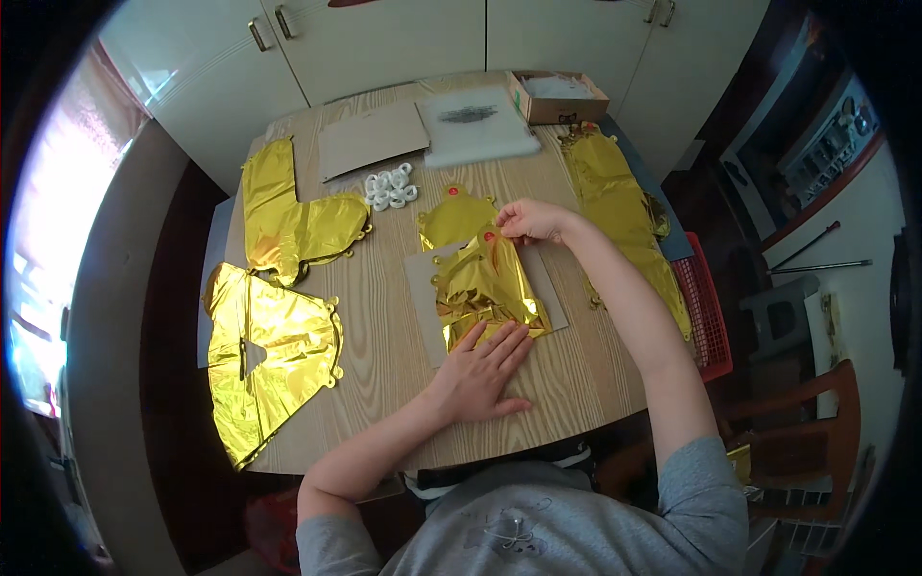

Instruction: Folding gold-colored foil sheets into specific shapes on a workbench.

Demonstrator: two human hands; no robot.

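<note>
A flat gold foil balloon (490,288), folded and crinkled, lies on a grey card (420,288) in the middle of the table. My left hand (480,376) rests on the balloon's near edge, palm down with fingers stretched out. At the far end, the fingertips of my right hand (531,221) are closed on the foil, beside a red dot. Just beyond the card lies another gold foil piece (456,219) with a red dot, partly covered by the folded one. Small round tabs stick out along the foil's left edge.
More flat gold foil balloons lie at the left (279,336) and right (615,202) of the wooden table (394,384). White ribbon rolls (391,187), a cardboard sheet (373,139), a stack of clear plastic bags (480,125) and an open box (560,99) sit farther back. A red basket (709,307) stands right.
</note>
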